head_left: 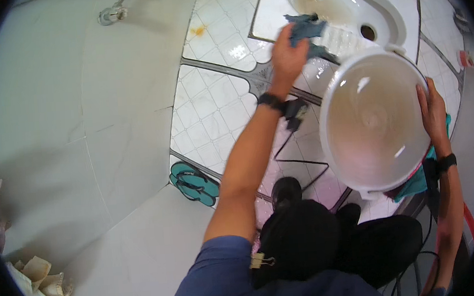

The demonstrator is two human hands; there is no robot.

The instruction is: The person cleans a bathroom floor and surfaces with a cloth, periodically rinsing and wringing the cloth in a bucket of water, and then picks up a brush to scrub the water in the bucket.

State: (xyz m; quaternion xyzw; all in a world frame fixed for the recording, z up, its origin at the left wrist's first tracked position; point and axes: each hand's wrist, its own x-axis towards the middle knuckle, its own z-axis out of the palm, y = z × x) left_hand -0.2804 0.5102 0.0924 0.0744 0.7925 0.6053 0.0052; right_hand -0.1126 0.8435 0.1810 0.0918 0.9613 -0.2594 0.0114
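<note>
My left hand point(288, 59) is closed around a wet-looking dark blue-grey rag point(309, 30), held over the near edge of a white squat toilet point(273, 11). Part of the rag hangs toward the ribbed footrest. On the right, my right hand point(433, 111) grips the rim of a large white plastic basin point(335, 151), fingers over the edge. The basin is tilted beside the toilet, its mouth facing me. Shiny highlights show inside it; how much water it holds I cannot tell. Brownish water lies in the toilet bowl.
Green flip-flops point(194, 186) lie by the left wall. A metal tap point(112, 15) sticks out of that wall. A black cable point(305, 160) hangs under my left arm. Teal cloth point(413, 185) shows behind the basin. Crumpled paper point(44, 277) fills a bin at lower left. The tiles look wet.
</note>
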